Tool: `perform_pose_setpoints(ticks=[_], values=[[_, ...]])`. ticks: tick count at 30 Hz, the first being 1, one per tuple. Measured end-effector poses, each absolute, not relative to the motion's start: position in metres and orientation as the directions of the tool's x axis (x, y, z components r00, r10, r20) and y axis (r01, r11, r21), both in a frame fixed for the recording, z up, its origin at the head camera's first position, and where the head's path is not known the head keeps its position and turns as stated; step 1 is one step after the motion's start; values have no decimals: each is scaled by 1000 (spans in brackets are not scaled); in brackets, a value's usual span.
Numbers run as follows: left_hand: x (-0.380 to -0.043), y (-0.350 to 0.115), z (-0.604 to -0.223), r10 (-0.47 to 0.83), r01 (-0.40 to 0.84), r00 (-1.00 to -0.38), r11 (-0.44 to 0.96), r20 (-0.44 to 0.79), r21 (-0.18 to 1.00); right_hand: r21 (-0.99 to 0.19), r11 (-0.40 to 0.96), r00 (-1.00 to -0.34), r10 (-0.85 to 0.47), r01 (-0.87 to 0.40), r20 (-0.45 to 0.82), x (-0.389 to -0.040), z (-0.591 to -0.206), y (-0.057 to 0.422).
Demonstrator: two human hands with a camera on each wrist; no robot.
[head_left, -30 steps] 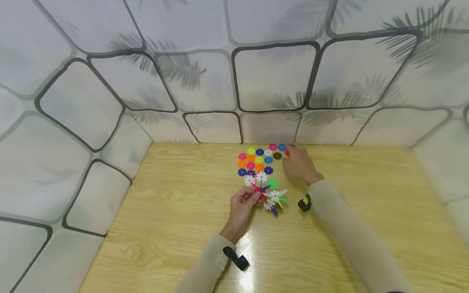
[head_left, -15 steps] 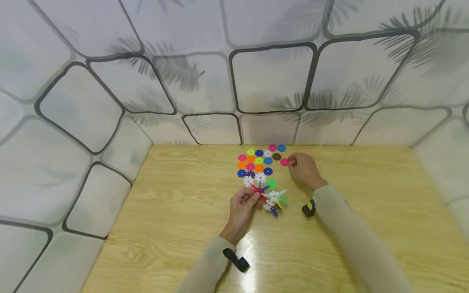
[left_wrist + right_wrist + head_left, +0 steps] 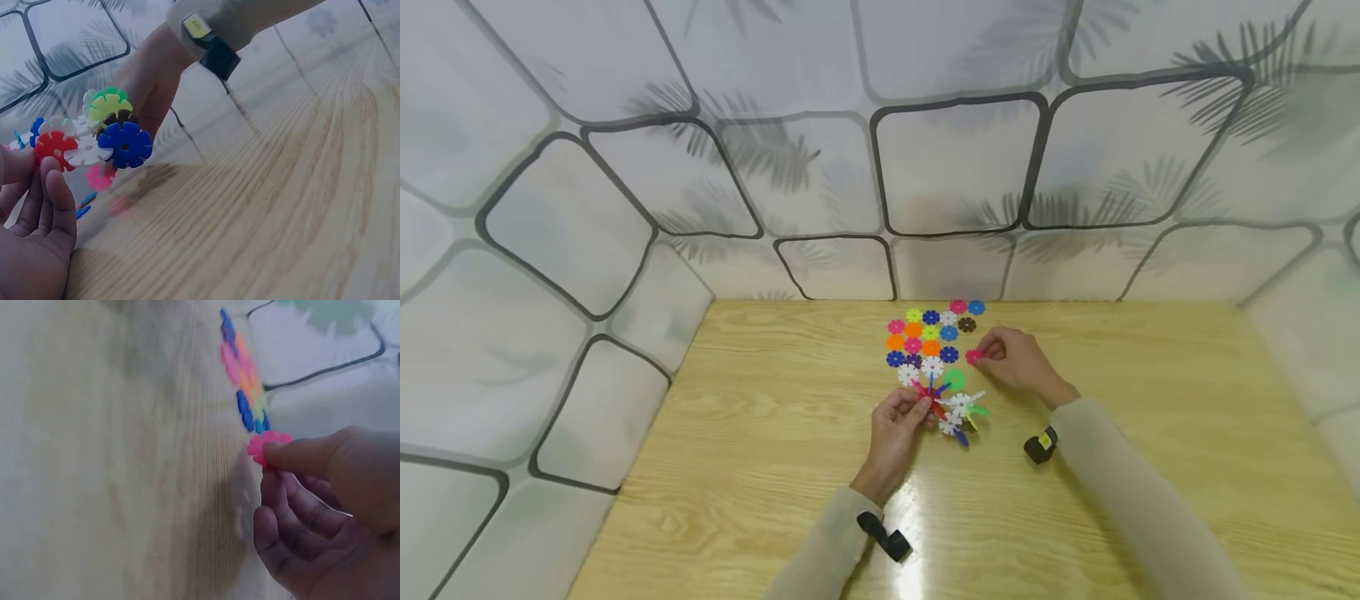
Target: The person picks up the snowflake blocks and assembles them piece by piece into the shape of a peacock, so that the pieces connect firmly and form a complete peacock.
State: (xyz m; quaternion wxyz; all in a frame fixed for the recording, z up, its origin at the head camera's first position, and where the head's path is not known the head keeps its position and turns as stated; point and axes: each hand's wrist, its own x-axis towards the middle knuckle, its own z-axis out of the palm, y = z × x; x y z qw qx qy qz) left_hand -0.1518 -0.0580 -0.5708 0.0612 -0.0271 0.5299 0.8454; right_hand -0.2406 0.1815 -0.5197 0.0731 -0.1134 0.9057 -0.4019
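My left hand (image 3: 897, 427) pinches a cluster of interlocked notched plastic discs (image 3: 958, 404) by its red disc (image 3: 55, 150), holding it above the table. White, blue, green and brown discs are joined in that cluster, as the left wrist view shows. A single pink notched disc (image 3: 267, 447) is pinched between thumb and fingertips of my right hand (image 3: 1018, 360). That disc is apart from the cluster, up and to its right in the head view. Just left of the pink disc, loose discs (image 3: 931, 332) in several colours lie flat in rows.
The wooden table (image 3: 737, 433) meets a patterned wall (image 3: 958, 175) right behind the loose discs. A second wall panel (image 3: 572, 233) stands on the left. Each wrist carries a black strap device (image 3: 1041, 446).
My right hand has lifted the pink disc from the back right of the rows and drawn it nearer to me, towards the cluster. The left hand stays where it was.
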Motion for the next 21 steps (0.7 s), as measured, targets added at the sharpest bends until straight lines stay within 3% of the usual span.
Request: perform_pose_setpoints(ticks=[10,21], values=[[-153,-60,-570,69,-132,-991,-448,-113,884,-783,563,-953,-277,-264,123,-189,-502,190],[-151,-56,-570,63,-129,-992,-447,-112,885,-747,567,-934,-285,-347,217,-173,-501,187]])
